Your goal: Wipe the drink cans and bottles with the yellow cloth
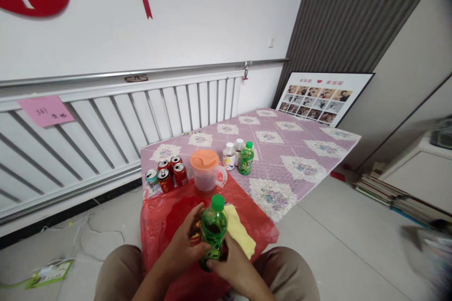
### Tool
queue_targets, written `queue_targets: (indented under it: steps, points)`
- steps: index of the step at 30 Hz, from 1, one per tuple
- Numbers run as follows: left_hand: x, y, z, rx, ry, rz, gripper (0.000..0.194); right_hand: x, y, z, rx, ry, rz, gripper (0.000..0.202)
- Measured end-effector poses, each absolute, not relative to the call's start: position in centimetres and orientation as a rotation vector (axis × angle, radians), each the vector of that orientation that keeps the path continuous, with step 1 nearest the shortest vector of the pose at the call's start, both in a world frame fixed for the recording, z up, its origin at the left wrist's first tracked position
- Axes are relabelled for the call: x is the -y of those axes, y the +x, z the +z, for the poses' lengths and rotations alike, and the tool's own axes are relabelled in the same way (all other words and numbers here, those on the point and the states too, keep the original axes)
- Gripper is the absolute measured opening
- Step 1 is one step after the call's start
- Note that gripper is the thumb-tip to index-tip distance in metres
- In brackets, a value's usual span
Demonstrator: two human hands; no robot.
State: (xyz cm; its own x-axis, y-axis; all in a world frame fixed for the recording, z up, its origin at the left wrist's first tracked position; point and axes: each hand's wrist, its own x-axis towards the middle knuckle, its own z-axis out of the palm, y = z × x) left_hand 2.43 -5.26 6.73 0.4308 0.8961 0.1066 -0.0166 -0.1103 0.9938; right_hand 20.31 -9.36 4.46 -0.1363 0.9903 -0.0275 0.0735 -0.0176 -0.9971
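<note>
A green plastic drink bottle [214,225] with a green cap stands nearly upright between my hands, above a red plastic sheet [243,193]. My left hand [189,242] is closed round its left side. Lower down, my right hand [231,263] grips it from the right, thumb across the front. A yellow cloth [240,230] lies on the red plastic just beyond my right hand. Something red and gold [195,237] shows partly behind my left fingers; I cannot make out its kind. Ahead of the bottle is a clear pitcher [205,181] with an orange lid.
Several opened drink cans [165,180] stand left of the pitcher. Right of it are two white-capped bottles [229,156] and another green bottle [246,159]. A floral cloth [303,169] covers the table. Behind it is a white radiator [176,108]; a photo board [318,96] leans at the far right.
</note>
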Motion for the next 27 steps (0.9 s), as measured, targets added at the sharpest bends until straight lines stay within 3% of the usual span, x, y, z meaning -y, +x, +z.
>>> queue_targets:
  steps: [6, 16, 27]
  points:
    - [2.7, -1.0, 3.6, -1.361, 1.492, 1.184, 0.053, 8.2, 23.5, 4.7, 1.087, -1.212, 1.388, 0.060]
    - [4.9, -6.6, -3.5, -1.860, 1.415, 1.225, 0.069, 6.4, 28.6, 5.2, 1.168, -1.475, 1.010, 0.055]
    - [10.1, -6.1, -9.1, -1.959, 1.666, 1.073, 0.095, 3.2, 31.2, 3.8, 1.192, -1.627, 0.779, 0.047]
